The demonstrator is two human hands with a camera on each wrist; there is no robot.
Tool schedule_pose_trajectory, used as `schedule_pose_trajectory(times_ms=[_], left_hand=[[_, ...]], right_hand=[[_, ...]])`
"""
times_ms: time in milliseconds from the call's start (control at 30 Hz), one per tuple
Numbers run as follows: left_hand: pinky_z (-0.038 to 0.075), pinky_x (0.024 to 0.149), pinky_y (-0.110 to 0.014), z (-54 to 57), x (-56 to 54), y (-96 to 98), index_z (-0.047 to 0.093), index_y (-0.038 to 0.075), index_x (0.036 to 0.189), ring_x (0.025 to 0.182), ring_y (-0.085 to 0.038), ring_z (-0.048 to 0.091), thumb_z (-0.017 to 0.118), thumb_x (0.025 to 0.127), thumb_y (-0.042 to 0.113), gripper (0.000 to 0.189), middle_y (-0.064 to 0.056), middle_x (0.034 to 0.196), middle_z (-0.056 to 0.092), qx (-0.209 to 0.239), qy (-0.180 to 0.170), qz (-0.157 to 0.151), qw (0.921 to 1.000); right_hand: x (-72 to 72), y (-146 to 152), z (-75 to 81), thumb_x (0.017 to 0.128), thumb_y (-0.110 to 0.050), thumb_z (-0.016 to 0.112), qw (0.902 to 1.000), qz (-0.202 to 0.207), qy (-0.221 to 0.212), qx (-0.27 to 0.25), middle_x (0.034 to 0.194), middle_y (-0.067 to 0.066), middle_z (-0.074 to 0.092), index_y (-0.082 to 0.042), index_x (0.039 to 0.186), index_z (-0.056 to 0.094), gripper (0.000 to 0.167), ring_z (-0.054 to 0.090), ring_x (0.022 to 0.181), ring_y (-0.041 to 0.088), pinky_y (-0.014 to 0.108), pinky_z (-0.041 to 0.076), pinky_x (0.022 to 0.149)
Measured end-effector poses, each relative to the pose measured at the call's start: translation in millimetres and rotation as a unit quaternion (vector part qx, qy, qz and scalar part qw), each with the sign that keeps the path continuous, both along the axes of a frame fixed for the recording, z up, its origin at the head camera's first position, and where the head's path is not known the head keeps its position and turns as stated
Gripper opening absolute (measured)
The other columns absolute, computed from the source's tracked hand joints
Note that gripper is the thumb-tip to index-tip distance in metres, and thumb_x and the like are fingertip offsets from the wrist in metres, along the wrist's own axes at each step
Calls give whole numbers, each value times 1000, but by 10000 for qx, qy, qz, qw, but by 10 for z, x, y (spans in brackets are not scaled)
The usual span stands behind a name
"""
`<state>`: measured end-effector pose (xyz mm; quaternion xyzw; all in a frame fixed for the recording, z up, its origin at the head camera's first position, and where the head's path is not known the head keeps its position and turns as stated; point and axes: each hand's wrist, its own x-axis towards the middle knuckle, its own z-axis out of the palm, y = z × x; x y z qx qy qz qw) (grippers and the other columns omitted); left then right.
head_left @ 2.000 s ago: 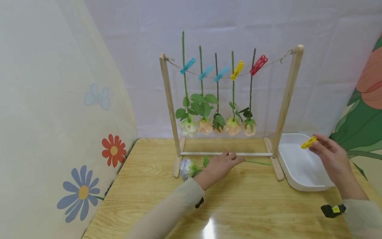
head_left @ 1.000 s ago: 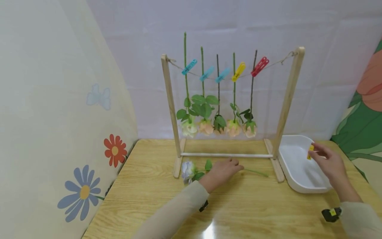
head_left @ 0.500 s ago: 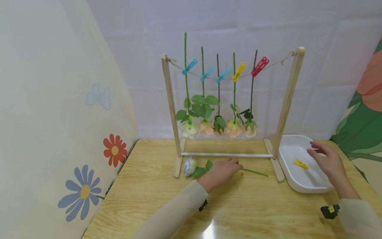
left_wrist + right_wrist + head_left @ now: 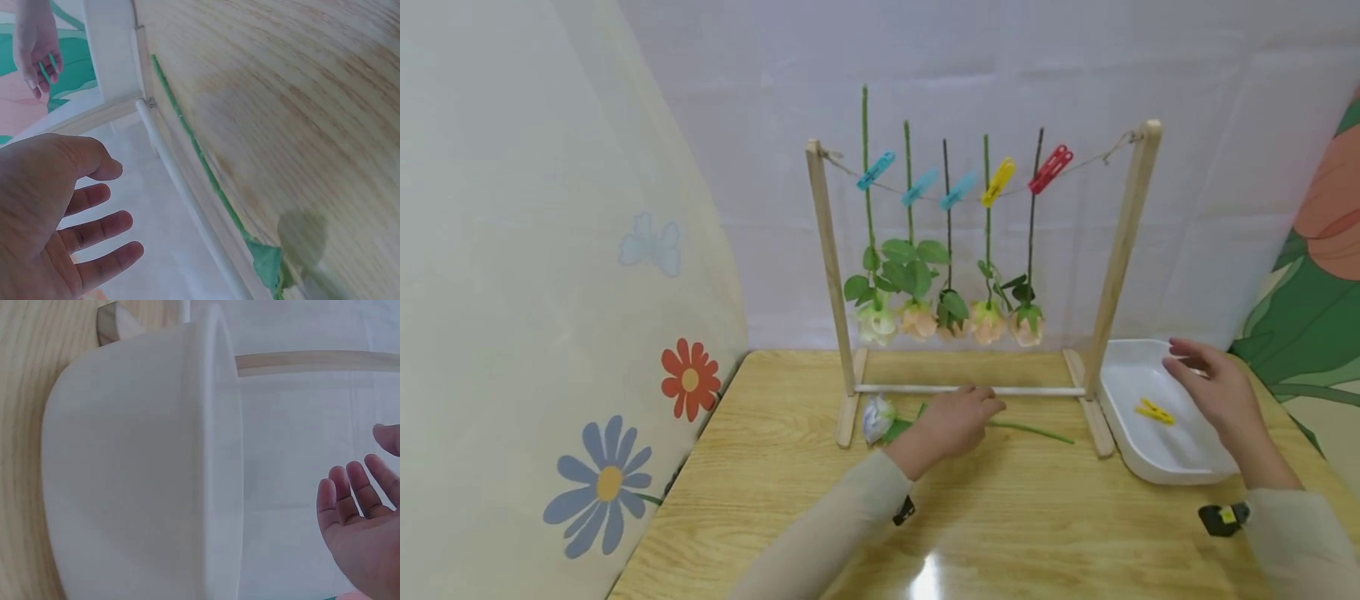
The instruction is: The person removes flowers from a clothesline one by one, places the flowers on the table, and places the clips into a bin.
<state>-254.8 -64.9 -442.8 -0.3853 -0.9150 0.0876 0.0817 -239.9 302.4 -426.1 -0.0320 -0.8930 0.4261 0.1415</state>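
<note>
A pale blue-white artificial rose (image 4: 877,419) lies on the table in front of the rack, its green stem (image 4: 199,149) pointing right. My left hand (image 4: 953,422) hovers over that stem with fingers loosely bent, holding nothing; the left wrist view shows it apart from the stem. At the right, a yellow clothespin (image 4: 1154,411) lies in the white basin (image 4: 1206,473). Above the basin's right side my right hand (image 4: 1217,396) is raised, its fingers spread and relaxed around nothing. The right wrist view catches the basin's outer wall, which hides the clothespin.
A wooden rack (image 4: 1123,250) stands at the back with a twine line. Several roses hang from it upside down, held by blue clothespins (image 4: 876,170), a yellow one and a red clothespin (image 4: 1051,170). A white rod (image 4: 1030,391) joins the rack's feet near my left hand.
My right hand has let the yellow clothespin drop into the basin and risen slightly. The rose moved toward me, and my left hand has let go of its stem and lifted.
</note>
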Motion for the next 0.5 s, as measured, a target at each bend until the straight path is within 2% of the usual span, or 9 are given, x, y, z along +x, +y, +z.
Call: schedule_pose_trajectory(times_ms=[67, 133, 200, 267, 333, 400, 433, 500], left_hand=[[58, 83, -26, 33, 9, -28, 58, 23, 141, 119, -17, 60, 65, 98, 17, 44, 2, 136, 60, 66, 12, -18, 10000], [58, 85, -27, 60, 17, -56, 57, 22, 142, 119, -18, 60, 65, 98, 18, 45, 2, 137, 60, 156, 54, -41, 9999], [58, 84, -27, 85, 17, -86, 57, 22, 142, 119, -18, 60, 64, 98, 17, 45, 1, 137, 61, 286, 144, -77, 9995], [59, 81, -28, 108, 15, -110, 57, 22, 142, 119, -19, 60, 63, 99, 17, 44, 1, 137, 61, 384, 231, -102, 9989], [59, 79, -28, 127, 7, -132, 58, 22, 141, 118, -18, 60, 62, 99, 16, 43, 1, 136, 61, 488, 324, -151, 9982], [59, 78, -27, 149, 5, -151, 59, 21, 139, 116, -18, 61, 63, 98, 14, 42, 1, 133, 63, 599, 405, -230, 9971], [59, 78, -28, 160, 5, -160, 59, 21, 139, 115, -18, 61, 63, 98, 14, 42, 2, 132, 63, 619, 450, -255, 9967], [59, 78, -27, 187, 7, -171, 59, 20, 138, 115, -18, 62, 63, 97, 14, 42, 1, 131, 63, 663, 542, -304, 9959]], right_hand=[[0, -25, 34, 104, -48, 50, 10000, -6, 59, 2, 144, 27, 50, -1, 151, 44, 67, 47, 105, -3, 62, 42, 103], [0, -46, 68, 103, -50, 50, 10000, 6, 86, -4, 144, 26, 50, -2, 151, 44, 67, 38, 99, -14, 60, 43, 103], [0, -64, 99, 103, -50, 50, 9999, 22, 160, 25, 143, 24, 51, -3, 150, 45, 67, 37, 98, -16, 58, 44, 102], [-2, -73, 125, 103, -50, 51, 9997, 41, 255, 51, 138, 18, 55, -3, 149, 47, 66, 38, 98, -16, 43, 48, 102], [-3, -76, 143, 103, -48, 53, 9992, 79, 384, 54, 130, 4, 59, -2, 148, 48, 64, 40, 97, -17, 26, 48, 95], [-1, -84, 165, 103, -46, 54, 9988, 110, 476, 33, 122, -13, 57, -2, 147, 49, 62, 41, 96, -18, 14, 43, 84], [-1, -88, 177, 103, -45, 55, 9986, 132, 521, 13, 118, -19, 54, -2, 147, 50, 61, 42, 97, -18, 9, 40, 79], [1, -106, 206, 103, -43, 56, 9982, 175, 574, -48, 114, -28, 50, -2, 147, 50, 60, 43, 97, -18, 5, 39, 78]])
